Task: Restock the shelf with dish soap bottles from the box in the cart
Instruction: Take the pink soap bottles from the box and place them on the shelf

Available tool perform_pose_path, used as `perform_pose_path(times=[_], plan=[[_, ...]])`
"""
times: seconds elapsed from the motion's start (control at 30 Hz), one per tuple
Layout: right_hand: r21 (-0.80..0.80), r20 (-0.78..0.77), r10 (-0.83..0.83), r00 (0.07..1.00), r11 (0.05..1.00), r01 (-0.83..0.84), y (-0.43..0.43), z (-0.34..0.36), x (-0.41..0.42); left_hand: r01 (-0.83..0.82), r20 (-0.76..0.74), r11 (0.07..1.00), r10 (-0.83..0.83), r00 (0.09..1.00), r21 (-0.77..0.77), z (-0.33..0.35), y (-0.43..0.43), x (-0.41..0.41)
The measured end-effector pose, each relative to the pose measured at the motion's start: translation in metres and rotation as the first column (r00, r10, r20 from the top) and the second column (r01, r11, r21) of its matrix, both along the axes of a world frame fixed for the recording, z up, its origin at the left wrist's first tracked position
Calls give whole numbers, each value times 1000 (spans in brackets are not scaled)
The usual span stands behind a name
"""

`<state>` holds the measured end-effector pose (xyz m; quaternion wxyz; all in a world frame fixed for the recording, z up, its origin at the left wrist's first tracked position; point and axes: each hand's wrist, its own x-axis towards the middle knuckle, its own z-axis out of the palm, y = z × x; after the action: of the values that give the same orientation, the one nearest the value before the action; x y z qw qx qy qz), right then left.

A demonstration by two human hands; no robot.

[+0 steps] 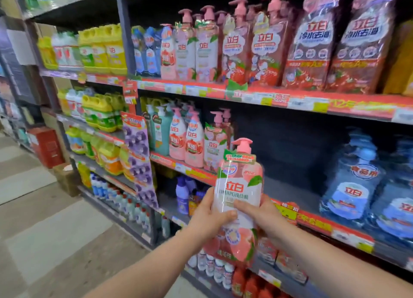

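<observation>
A pink peach-label dish soap bottle [238, 186] with a pump top is upright in front of the middle shelf [312, 221]. My left hand [209, 215] grips its left side, thumb across the label. My right hand [260, 217] grips its right side, fingers wrapped around the front. Behind the bottle the middle shelf has a dark gap between matching pink peach bottles [215, 141] on the left and blue jugs [355, 181] on the right. The box and the cart are out of view.
The upper shelf [268, 96] holds pink pump bottles and strawberry refill bags. Yellow and green bottles [100, 114] fill the left bay. Lower shelves carry small red and white bottles. A red carton [47, 145] stands on the tiled aisle floor at left.
</observation>
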<state>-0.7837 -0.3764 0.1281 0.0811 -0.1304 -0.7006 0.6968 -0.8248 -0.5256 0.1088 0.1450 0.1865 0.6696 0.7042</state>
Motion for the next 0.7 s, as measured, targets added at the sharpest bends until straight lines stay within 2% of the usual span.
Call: perform_pose_path(times=[0.07,0.4,0.53,0.63,0.7], plan=[[46,-6,-20,1000,999,21,10,0,-15,33,1,999,-33,999,-12,-1,11,-20],[-6,-52,-93,994,996,92,63,-2,-121,84,23,996,-84,996,-27,5,69,-131],[33,-43,-117,992,992,118,93,1,-164,113,-2,993,-114,994,-42,7,97,-174],[53,-72,-145,987,987,149,114,1,-191,86,-80,984,-99,992,-159,15,116,-202],[91,-90,-169,982,980,177,127,-2,-206,-28,-229,956,-41,973,-292,22,123,-221]])
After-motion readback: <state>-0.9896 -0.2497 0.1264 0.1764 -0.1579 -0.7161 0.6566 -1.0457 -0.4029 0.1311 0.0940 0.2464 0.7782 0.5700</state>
